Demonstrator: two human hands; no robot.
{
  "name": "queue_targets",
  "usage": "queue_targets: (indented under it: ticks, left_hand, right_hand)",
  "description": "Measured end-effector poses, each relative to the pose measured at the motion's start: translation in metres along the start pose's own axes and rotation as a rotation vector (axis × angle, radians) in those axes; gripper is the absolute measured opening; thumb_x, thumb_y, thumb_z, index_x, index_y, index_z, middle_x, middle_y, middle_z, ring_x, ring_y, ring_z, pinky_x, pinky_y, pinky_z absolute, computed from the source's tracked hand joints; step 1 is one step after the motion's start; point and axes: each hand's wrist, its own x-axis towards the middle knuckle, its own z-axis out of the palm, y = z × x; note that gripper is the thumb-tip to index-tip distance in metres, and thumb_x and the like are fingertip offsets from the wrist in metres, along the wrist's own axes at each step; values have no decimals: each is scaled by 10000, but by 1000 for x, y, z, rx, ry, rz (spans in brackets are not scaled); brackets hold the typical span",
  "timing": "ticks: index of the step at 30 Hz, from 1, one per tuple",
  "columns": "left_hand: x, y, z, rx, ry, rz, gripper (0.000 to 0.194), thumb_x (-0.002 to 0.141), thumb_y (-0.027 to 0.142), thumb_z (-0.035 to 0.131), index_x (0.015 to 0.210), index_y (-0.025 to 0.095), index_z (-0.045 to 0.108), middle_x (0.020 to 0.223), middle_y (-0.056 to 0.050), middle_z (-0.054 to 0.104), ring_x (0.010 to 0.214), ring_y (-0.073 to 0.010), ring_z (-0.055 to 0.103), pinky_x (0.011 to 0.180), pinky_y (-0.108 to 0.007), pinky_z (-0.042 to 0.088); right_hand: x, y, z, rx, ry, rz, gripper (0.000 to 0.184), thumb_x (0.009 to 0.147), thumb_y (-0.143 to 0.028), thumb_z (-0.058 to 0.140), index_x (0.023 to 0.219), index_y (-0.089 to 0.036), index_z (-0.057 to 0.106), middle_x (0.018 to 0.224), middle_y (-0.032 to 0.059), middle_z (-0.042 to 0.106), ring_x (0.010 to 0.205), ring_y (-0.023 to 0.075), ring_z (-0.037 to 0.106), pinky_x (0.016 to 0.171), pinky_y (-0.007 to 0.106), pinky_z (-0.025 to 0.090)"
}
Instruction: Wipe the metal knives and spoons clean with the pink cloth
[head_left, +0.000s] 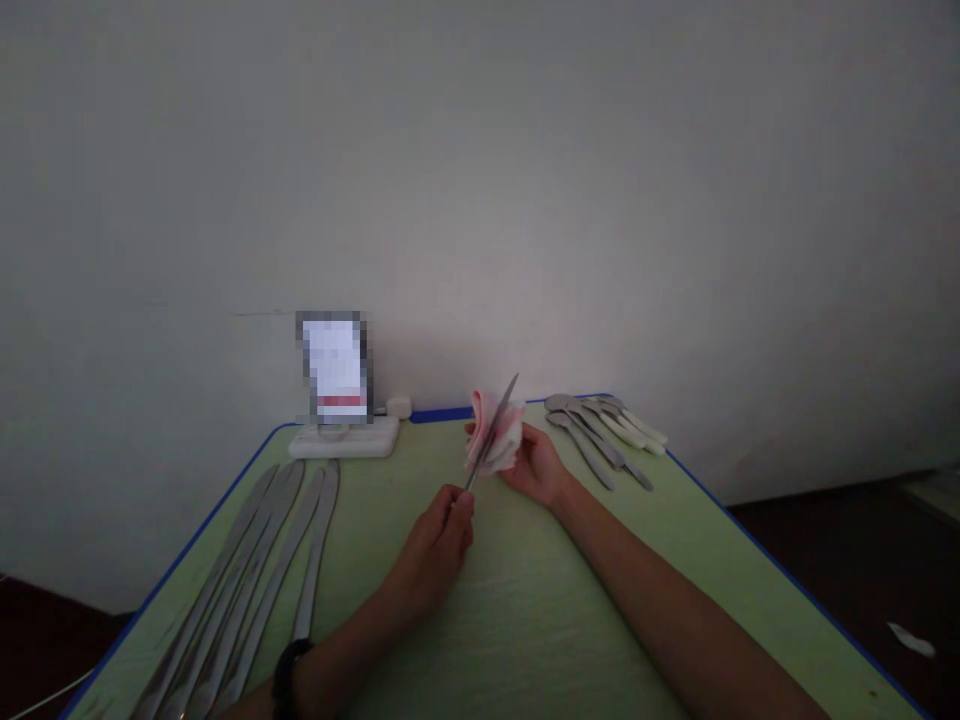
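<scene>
While the left hand [442,535] grips a knife [508,393] near its lower end, fingers curled closed around it, the head view shows the right hand [536,465] grasping a crumpled pink-and-white cloth [511,442] above the far half of the bench [525,600]. The knife slants upward to the right, its blade crossing the near side of the cloth and its pointed tip rising past the upper edge; whether the cloth also wraps the far side of the blade cannot be told. Part of the right hand's fingers is hidden behind the cloth. A black band [286,675] circles the left wrist. On the left of the bench, a group of metal knives [301,520] lies roughly side by side, blades toward the wall [480,200], the nearer ends running partly out of sight beside the left forearm. Just beyond their tips sits a white stand [345,440] with a lit, blurred-out screen [337,365] upright above it, and a small white block [400,408] is close by on its right. At the far right, beyond the right wrist, metal spoons [585,452] lie in an overlapping cluster with some white-handled cutlery [649,437]. The bench top is pale green with blue edging, and a white scrap [911,640] lies on the dark floor [810,540] to the right.
</scene>
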Motion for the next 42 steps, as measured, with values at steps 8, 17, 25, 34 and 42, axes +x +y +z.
queue_targets:
  ticks: [8,17,25,34,42]
  left_hand:
    - [1,2,-1,-56,92,11,360,831,553,368,705,221,308,565,91,300,468,-77,270,429,-196,221]
    - [5,-5,-1,-49,109,16,324,844,526,355,761,213,354,582,84,311,468,-75,292,419,-194,220]
    - [8,-6,-3,3,54,25,276,848,487,378,864,211,391,574,94,296,452,-82,296,419,-203,228]
    - [5,-2,-1,-94,63,-48,304,818,521,364,807,217,371,589,82,326,470,-84,307,432,-202,230]
    - [3,-4,-4,150,31,83,349,862,467,324,645,207,407,543,42,399,499,-117,371,514,-251,314]
  right_hand:
    - [-4,14,21,32,-32,9,479,817,-526,379,983,-148,621,884,89,678,840,212,619,769,362,456]
    - [3,31,25,-78,99,-115,220,706,-358,672,787,-156,641,704,2,644,627,114,541,642,235,420]
    - [4,34,19,-106,156,-77,112,649,-209,670,715,-139,613,619,-10,605,553,104,503,543,223,382]
    - [2,32,26,-165,113,-81,171,677,-291,690,749,-141,650,610,-6,606,589,113,515,593,230,393]
    - [-4,29,34,-290,16,-21,207,711,-334,675,823,-161,653,654,-13,616,626,111,529,627,233,388]
